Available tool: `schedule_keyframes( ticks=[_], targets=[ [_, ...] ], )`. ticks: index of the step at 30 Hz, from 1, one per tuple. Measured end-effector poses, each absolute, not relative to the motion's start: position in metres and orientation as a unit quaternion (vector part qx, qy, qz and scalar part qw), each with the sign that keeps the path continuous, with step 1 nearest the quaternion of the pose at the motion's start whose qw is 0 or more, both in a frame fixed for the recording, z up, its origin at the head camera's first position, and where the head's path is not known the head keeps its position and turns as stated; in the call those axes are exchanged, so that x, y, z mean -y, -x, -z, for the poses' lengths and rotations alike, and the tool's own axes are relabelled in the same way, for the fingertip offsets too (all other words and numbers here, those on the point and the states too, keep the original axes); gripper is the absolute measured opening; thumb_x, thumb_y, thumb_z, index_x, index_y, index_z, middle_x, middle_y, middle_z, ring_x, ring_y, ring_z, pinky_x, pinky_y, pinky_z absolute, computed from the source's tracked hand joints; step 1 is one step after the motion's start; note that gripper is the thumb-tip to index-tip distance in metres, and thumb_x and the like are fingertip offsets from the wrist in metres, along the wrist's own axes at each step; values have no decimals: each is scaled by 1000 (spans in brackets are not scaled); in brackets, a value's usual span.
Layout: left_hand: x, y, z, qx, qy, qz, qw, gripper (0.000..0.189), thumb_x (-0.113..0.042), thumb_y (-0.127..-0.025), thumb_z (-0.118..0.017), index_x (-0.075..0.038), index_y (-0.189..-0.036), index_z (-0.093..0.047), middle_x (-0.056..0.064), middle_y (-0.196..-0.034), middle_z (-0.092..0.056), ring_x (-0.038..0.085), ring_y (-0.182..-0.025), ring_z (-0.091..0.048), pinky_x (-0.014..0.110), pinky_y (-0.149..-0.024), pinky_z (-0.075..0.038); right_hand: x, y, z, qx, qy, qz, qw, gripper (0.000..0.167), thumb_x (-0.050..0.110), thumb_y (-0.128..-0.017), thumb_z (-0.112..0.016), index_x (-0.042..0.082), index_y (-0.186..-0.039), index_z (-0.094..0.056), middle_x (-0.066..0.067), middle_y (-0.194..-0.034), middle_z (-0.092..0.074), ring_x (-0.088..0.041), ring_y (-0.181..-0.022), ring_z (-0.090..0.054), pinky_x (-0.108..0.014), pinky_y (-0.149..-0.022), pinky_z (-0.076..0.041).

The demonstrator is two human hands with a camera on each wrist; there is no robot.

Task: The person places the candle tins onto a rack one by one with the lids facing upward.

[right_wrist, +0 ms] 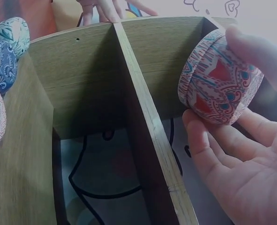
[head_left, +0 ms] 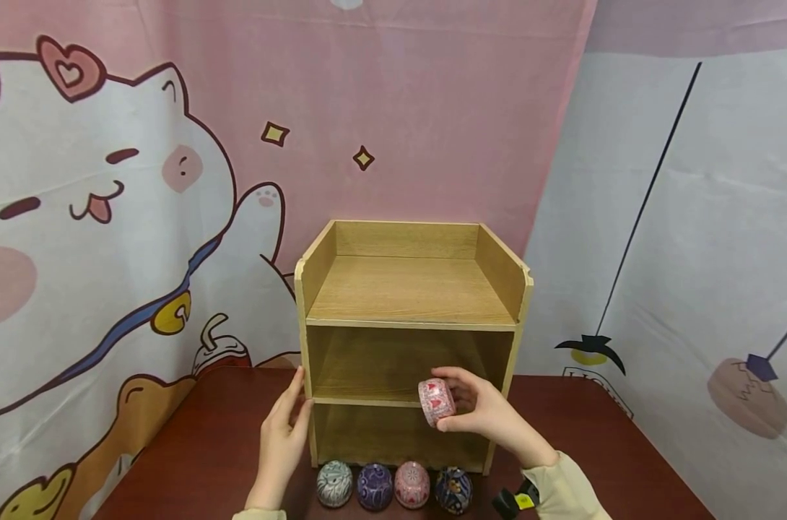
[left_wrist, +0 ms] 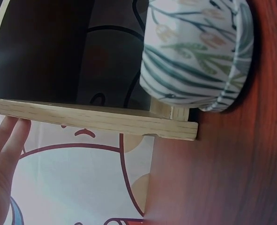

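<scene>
My right hand (head_left: 481,413) pinches a small round tin (head_left: 436,401) with a red, pink and white pattern, between thumb and fingers. It is held tilted in front of the wooden shelf unit (head_left: 413,289), at the height of the middle board's edge. In the right wrist view the tin (right_wrist: 220,82) shows red shapes and blue dots. My left hand (head_left: 283,440) touches the unit's left side panel with extended fingers; the left wrist view shows those fingers (left_wrist: 11,140) against the panel's edge.
Along the unit's front stand a white-and-green leafy tin (head_left: 334,484), a purple tin (head_left: 375,486), a pink tin (head_left: 411,484) and a dark blue floral tin (head_left: 454,490). All rest on the dark red table (head_left: 588,440). A printed cloth (head_left: 426,108) hangs behind.
</scene>
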State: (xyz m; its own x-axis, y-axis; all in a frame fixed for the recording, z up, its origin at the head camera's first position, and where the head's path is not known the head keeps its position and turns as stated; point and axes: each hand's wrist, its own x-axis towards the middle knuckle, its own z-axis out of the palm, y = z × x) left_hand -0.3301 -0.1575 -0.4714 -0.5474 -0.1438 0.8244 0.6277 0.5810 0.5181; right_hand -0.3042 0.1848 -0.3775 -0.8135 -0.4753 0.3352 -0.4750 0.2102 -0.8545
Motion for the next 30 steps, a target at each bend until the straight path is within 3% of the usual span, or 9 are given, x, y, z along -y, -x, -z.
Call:
schedule_keyframes(
  ticks=[7, 16, 22, 30],
  targets=[
    [158, 330, 472, 772, 152, 421, 452, 70, 7, -82, -73, -20, -143, -52, 8, -121, -66, 23, -100, -63, 11, -69, -48, -183, 305, 376, -775, 318, 546, -6, 78, 8, -79, -81, -3, -143, -40, -16, -118, -57, -19, -100, -61, -37, -80, -54],
    [157, 326, 474, 779, 136, 432, 433, 69, 4, -84, -73, -24, -143, -51, 6, -126, -63, 23, -104, -62, 16, -67, -50, -181, 305, 378, -768, 314, 558, 20, 71, 8, -79, -81, -4, -140, -45, -22, -127, -54, -22, -101, -62, -38, -82, -54],
    [156, 326, 473, 782, 134, 430, 430, 69, 3, -85, -72, -24, -144, -51, 6, -127, -63, 23, -106, -62, 10, -69, -47, -178, 304, 375, -766, 319, 558, 4, 70, 7, -77, -82, -5, -137, -48, -21, -121, -57, -21, -98, -64, -35, -80, -55],
    [157, 328, 472, 778, 140, 427, 439, 70, 5, -83, -73, -23, -144, -51, 6, -126, -64, 23, -105, -63, 15, -70, -50, -176, 305, 372, -770, 321, 551, -19, 69, 8, -77, -83, -3, -136, -49, -18, -120, -58, -20, -98, -63, -33, -81, -54]
  ],
)
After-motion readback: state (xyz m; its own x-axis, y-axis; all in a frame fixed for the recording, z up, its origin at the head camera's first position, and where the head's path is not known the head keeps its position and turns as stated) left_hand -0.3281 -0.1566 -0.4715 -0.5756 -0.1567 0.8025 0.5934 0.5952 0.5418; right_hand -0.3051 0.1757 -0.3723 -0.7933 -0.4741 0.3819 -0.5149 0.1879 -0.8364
